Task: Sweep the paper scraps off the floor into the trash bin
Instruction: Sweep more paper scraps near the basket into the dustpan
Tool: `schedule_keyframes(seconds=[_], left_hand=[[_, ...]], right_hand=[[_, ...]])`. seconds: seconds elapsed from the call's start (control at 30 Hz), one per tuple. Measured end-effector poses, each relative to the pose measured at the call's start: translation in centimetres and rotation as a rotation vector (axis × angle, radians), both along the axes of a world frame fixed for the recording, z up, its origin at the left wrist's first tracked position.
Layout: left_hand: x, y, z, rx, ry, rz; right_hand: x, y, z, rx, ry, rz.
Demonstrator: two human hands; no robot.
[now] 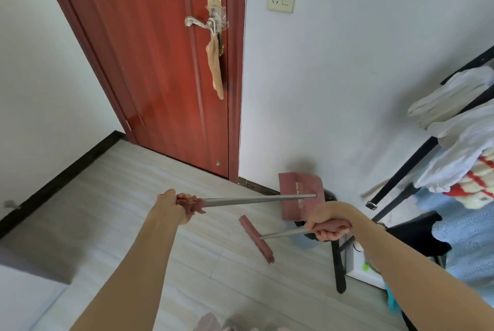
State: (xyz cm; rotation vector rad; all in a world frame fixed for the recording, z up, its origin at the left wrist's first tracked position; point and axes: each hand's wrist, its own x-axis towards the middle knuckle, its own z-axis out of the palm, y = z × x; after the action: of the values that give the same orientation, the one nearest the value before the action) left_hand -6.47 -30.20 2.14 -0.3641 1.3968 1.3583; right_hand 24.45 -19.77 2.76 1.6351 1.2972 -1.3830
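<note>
Holding both tools off the floor, I have my left grip [173, 206] clamped around the maroon handle end of the dustpan [300, 195], whose metal shaft runs rightward across the middle of the frame to the pan, tilted up near the white wall [347, 76] at centre right. My right grip [327, 227] is clenched on the handle of the broom [256, 239]; its short shaft points left to the maroon head, which hangs angled above the floor [133, 210] just below the dustpan shaft. I see no paper scraps on the tiles in this view, and I cannot make out the trash bin for certain; something dark sits behind the pan, mostly hidden. Pale tiles lie open across the lower left and centre. A black skirting edge [61, 181] bounds them on the left, the red door [160, 63] closes the upper centre, and a black rack [401, 183] draped with cloths crowds the right edge.
</note>
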Motion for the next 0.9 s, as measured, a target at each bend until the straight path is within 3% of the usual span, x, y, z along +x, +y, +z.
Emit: schedule_keyframes(seconds=[0.17, 0.43, 0.9], left_hand=[[-2.0, -1.7, 1.7, -0.023, 0.087, 0.084], [-4.3, -7.6, 1.8, -0.184, 0.265, 0.212], [-6.9, -29.6, 0.3, -0.452, 0.431, 0.731]], right_hand=[[-2.7, 0.0, -0.3, 0.009, 0.019, 0.047], [-9.9, 1.0, -0.9, 0.057, -0.039, 0.434], [-28.7, -9.7, -2.4, 0.009, -0.125, 0.996]])
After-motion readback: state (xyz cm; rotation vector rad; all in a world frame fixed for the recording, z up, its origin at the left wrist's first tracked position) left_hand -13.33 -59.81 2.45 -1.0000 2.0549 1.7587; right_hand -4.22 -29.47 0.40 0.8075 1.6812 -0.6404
